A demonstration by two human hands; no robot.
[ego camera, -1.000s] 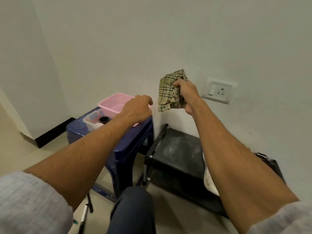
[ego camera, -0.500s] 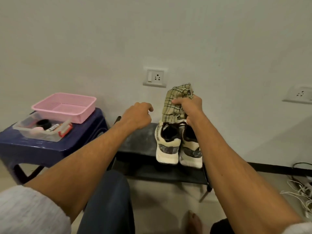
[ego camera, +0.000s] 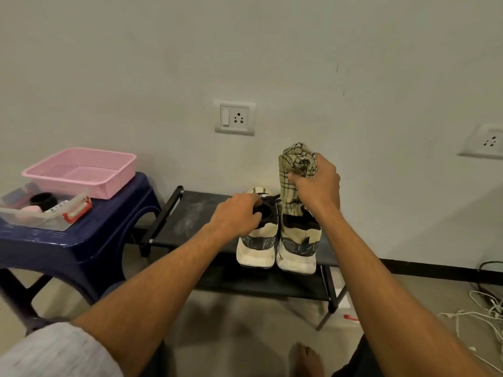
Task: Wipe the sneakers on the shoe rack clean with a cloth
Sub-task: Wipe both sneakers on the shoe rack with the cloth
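Note:
Two cream and black sneakers stand side by side, heels toward me, on a low black shoe rack [ego camera: 190, 213]. My left hand [ego camera: 236, 213] curls over the collar of the left sneaker [ego camera: 258, 246], fingers at its opening. My right hand [ego camera: 318, 186] grips a bunched beige checked cloth [ego camera: 292, 172], which hangs down just above the right sneaker [ego camera: 298, 248].
A blue plastic stool [ego camera: 73, 240] at left carries a pink basket [ego camera: 81, 172] and a clear box of small items [ego camera: 40, 210]. Wall sockets [ego camera: 234, 117] sit above the rack. White cables [ego camera: 481, 314] lie on the floor at right. A bare foot [ego camera: 306, 359] is below.
The view swung right from the stool to the rack. My left hand dropped onto the left sneaker's collar. My right hand kept the cloth and stays above the right sneaker.

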